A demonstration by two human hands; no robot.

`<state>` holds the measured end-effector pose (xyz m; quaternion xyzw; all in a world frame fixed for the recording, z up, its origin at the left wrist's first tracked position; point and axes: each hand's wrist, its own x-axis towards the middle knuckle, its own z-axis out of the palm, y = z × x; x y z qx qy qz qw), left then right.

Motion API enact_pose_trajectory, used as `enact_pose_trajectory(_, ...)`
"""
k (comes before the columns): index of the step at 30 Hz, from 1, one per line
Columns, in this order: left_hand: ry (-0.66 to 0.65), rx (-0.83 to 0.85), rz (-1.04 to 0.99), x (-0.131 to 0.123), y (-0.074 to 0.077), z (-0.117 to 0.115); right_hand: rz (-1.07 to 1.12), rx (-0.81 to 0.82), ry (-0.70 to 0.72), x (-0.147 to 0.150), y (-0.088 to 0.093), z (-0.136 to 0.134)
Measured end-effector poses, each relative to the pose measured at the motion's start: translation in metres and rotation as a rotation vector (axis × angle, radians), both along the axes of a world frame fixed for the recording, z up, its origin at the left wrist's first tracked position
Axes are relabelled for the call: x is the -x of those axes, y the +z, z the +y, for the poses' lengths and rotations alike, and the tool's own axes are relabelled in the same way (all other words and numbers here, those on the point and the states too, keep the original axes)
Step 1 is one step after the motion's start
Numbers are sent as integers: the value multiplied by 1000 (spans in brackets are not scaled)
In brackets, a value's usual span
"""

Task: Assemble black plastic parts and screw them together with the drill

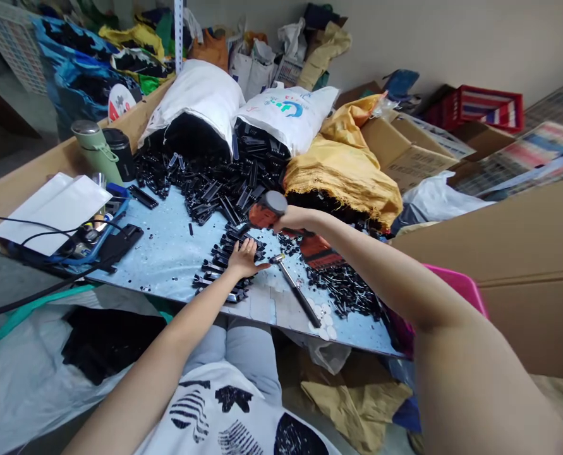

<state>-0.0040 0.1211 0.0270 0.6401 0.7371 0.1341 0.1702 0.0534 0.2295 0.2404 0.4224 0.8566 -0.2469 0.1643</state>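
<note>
My right hand (294,218) is wrapped round the handle of a red and black cordless drill (263,212). The drill points left and down over a row of black plastic parts (218,258), its tip close to the far end of the row. On the near side of that tip, my left hand (244,258) lies on the row with its fingers stretched out and thumb spread to the right. A small hammer (296,289) with a black grip rests just right of my left hand. Beyond it is a pile of screws (350,292).
White sacks (198,95) and a yellow sack (347,170) spill black parts (205,183) across the back of the blue tabletop (167,253). A blue tray (103,234), papers (54,212) and a green flask (94,151) stand left. White discs (326,321) lie near the front edge.
</note>
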Motion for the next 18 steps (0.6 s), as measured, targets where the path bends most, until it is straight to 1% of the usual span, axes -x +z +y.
enact_pose_trajectory(2,1,9,-6,1,-1,1,-115,-59,67,40,2,-5)
enact_pose_trajectory(4,2,15,-20,1,-2,2,-214,-108,145,68,4,-6)
enact_pose_trajectory(6,3,10,-32,0,-4,3,-295,-147,221,88,5,-4)
enact_pose_trajectory(8,2,2,-40,0,-5,3,-366,-166,284,100,2,1)
enact_pose_trajectory(10,0,-4,-46,0,-5,4,-414,-153,326,106,-1,5)
enact_pose_trajectory(12,1,1,-49,1,-3,4,-408,-143,336,104,-4,6)
enact_pose_trajectory(16,-7,29,-62,2,0,3,-333,-105,310,87,-5,-3)
enact_pose_trajectory(18,-1,8,-60,2,-1,3,-328,-61,302,79,-5,-11)
